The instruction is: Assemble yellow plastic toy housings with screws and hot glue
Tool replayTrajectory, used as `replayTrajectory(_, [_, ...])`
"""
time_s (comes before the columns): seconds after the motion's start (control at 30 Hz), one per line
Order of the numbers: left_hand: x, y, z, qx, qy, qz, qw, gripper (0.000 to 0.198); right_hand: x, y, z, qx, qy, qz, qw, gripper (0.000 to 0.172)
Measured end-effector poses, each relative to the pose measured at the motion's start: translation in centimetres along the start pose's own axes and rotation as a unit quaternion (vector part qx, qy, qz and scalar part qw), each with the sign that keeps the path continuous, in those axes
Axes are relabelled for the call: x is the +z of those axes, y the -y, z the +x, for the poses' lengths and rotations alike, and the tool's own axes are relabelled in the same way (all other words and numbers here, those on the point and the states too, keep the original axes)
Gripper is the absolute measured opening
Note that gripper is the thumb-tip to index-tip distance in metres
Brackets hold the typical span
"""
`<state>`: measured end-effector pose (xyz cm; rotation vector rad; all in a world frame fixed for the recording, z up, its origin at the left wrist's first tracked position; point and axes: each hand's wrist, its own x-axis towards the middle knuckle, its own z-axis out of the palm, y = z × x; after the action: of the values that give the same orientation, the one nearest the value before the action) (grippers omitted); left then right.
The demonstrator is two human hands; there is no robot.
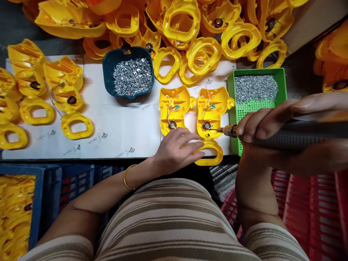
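Screwdriver [296, 137] gripped in R hand [269, 120], yellow shell [215, 117] L of it (L hand [174, 150] half-curled, hold unclear)

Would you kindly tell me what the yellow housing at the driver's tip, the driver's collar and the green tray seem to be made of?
Yellow housing: probably glossy moulded plastic, given its bright highlights and uniform colour.
Driver collar: likely metal, perhaps brass, from its warm golden sheen; plating is possible.
Green tray: apparently smooth plastic, judging by its even colour and perforated base.
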<state>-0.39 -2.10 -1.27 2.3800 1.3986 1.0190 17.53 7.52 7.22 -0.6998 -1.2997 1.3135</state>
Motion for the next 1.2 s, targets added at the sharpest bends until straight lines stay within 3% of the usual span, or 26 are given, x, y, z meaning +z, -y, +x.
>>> replayTrajectory(0.1, [1.0, -1.3, -0.4, 0.028, 0.085, 0.024, 0.996, 0.032, 0.8, -2.1, 0.3, -0.124, -0.044, 0.028, 0.991, 0.031])
replayTrajectory(0.2, [1.6, -2.1, -0.3, 0.034, 0.129, 0.041, 0.990, 0.039, 1.6, -3.7, 0.5, -0.121, -0.038, 0.024, 0.992, 0.024])
replayTrajectory(0.33, [1.8, -2.2, 0.0, 0.034, 0.167, 0.057, 0.984, 0.047, 2.0, -4.6, 0.7, -0.171, -0.015, 0.047, 0.984, 0.025])
replayTrajectory(0.53, [1.7, -2.2, 0.2, 0.026, 0.205, 0.065, 0.976, 0.055, 2.6, -4.6, 0.8, -0.112, -0.021, 0.027, 0.993, 0.021])
replayTrajectory(0.73, [1.6, -2.3, 0.6, 0.019, 0.215, 0.076, 0.973, 0.050, 2.9, -5.6, 0.9, -0.138, -0.017, 0.026, 0.990, 0.018])
replayTrajectory(0.87, [1.7, -2.5, 0.9, 0.013, 0.205, 0.066, 0.976, 0.037, 2.7, -6.0, 1.5, -0.131, 0.083, 0.064, 0.986, 0.013])
replayTrajectory(1.0, [1.6, -2.8, 1.0, 0.005, 0.219, 0.041, 0.975, 0.041, 2.3, -6.6, 2.4, -0.131, 0.191, 0.108, 0.967, 0.016])
replayTrajectory(1.13, [1.8, -2.3, 0.8, -0.001, 0.226, 0.013, 0.974, 0.045, 1.6, -7.8, 2.5, -0.105, 0.222, 0.075, 0.967, 0.027])
replayTrajectory(1.2, [2.0, -1.8, 0.8, 0.008, 0.227, -0.004, 0.974, 0.047, 1.2, -7.9, 2.2, -0.043, 0.180, 0.038, 0.982, 0.032])
